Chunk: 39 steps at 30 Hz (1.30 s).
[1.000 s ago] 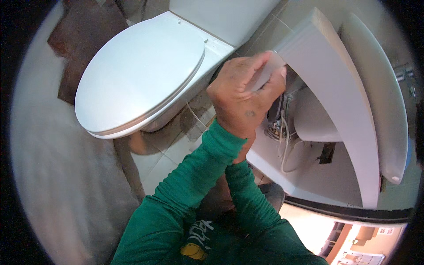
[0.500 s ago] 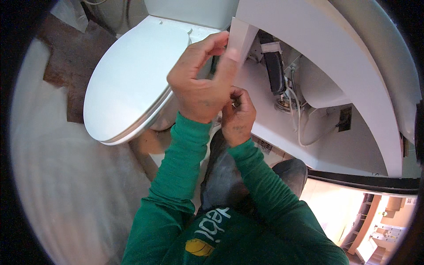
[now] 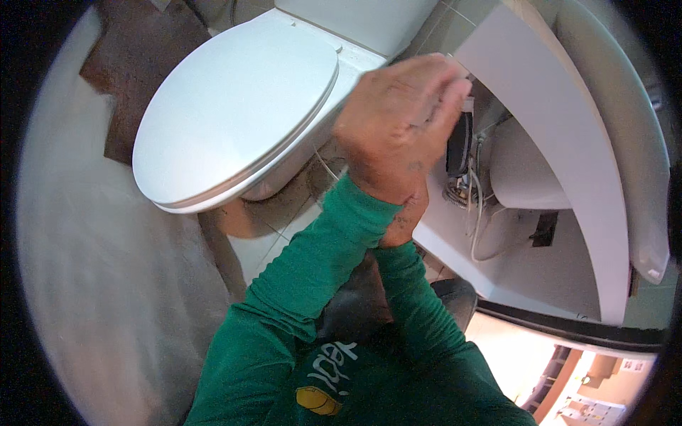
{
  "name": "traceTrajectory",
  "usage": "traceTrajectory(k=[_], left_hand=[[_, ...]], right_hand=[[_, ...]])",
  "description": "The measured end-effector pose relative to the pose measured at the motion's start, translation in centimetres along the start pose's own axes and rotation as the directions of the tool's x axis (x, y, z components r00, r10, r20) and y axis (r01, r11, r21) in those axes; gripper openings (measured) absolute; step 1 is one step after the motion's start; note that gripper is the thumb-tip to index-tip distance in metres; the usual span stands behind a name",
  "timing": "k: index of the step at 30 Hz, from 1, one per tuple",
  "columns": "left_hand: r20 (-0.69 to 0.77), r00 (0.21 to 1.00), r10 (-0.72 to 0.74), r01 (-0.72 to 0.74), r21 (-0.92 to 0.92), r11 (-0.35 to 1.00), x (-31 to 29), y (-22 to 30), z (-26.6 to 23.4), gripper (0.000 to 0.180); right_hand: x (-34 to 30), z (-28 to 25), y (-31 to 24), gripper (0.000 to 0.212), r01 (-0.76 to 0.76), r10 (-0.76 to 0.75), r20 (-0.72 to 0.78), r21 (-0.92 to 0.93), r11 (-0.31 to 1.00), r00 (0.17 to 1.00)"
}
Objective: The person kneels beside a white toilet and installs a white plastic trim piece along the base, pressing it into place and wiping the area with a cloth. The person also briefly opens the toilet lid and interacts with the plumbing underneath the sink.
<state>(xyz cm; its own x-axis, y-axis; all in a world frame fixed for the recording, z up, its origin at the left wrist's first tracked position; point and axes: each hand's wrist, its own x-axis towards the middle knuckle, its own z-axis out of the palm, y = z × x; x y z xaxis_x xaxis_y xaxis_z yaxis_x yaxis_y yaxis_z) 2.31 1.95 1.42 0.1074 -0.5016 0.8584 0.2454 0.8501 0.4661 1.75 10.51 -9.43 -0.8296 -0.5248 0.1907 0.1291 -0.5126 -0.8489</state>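
Note:
My left hand [image 3: 401,121] is raised at the near left end of a curved white cabinet panel [image 3: 547,92]. Its fingers and thumb are bent toward each other, slightly blurred, beside the panel's corner; whatever lies between them is hidden. Below and partly behind it is my right hand [image 3: 406,221], of which only the wrist and the back show. The left hand and forearm cover its fingers. Left of both hands stands a white toilet [image 3: 234,106] with its lid down.
Inside the cabinet are a dark elongated object [image 3: 459,144], a white hose [image 3: 474,227] and a white basin underside [image 3: 526,167]. A dark square opening [image 3: 545,228] shows in its wall. A brown sheet [image 3: 149,64] and translucent sheeting [image 3: 135,270] cover floor at the left.
My left hand has moved right and turned, its fingers drawing closer together. My right hand has slipped further behind it. The view has shifted, so the toilet shows more fully.

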Motion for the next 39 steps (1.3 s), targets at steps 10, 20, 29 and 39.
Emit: traceTrajectory(k=[10,20,29,39], left_hand=[[-0.129,0.986,-0.107,0.099,-0.067,0.993,-0.6,1.2,1.2,0.021],[-0.154,0.984,-0.092,0.083,-0.065,0.994,-0.7,1.1,1.6,0.021],[-0.22,0.975,-0.031,0.009,-0.103,0.995,-0.9,-0.3,2.3,0.016],[-0.263,0.958,0.119,-0.133,-0.037,0.99,1.4,0.0,1.4,0.065]], right_hand=[[-0.1,-9.5,3.3,0.049,-0.028,0.045,0.08,-0.197,0.98,0.996],[0.2,-8.8,3.1,0.042,-0.029,0.06,0.132,-0.225,0.974,0.989],[0.9,-6.5,2.1,0.035,0.077,-0.026,0.124,-0.431,0.899,0.992],[1.2,-2.8,1.0,0.033,0.132,-0.15,-0.012,-0.407,0.904,0.989]])
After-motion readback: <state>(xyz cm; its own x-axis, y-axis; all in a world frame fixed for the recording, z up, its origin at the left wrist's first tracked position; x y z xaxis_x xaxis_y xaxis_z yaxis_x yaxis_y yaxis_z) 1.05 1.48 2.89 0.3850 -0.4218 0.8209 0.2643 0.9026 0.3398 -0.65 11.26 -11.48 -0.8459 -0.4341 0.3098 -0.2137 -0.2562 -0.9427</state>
